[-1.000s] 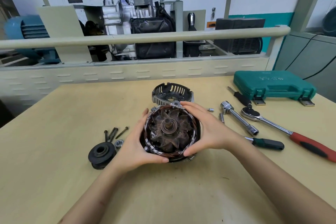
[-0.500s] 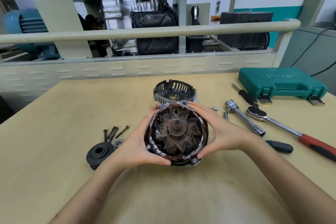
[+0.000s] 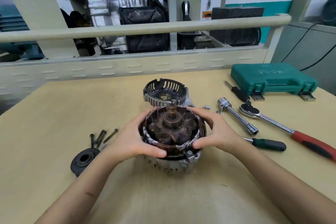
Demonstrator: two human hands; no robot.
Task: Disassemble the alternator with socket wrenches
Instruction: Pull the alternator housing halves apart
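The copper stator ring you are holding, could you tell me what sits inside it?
Inside the stator ring sits the rusty rotor, its shaft pointing up. The rotor's lower part is hidden by the ring, the housing and both hands.

Both hands [image 3: 133, 142] [image 3: 219, 133] curled, gripping.

A single head-worn view looks forward and steeply down onto the alternator [image 3: 172, 132], which sits close below at centre frame; beyond the alternator the table [image 3: 54, 114] recedes toward a rail [image 3: 145, 29]; no second view shares the scene.
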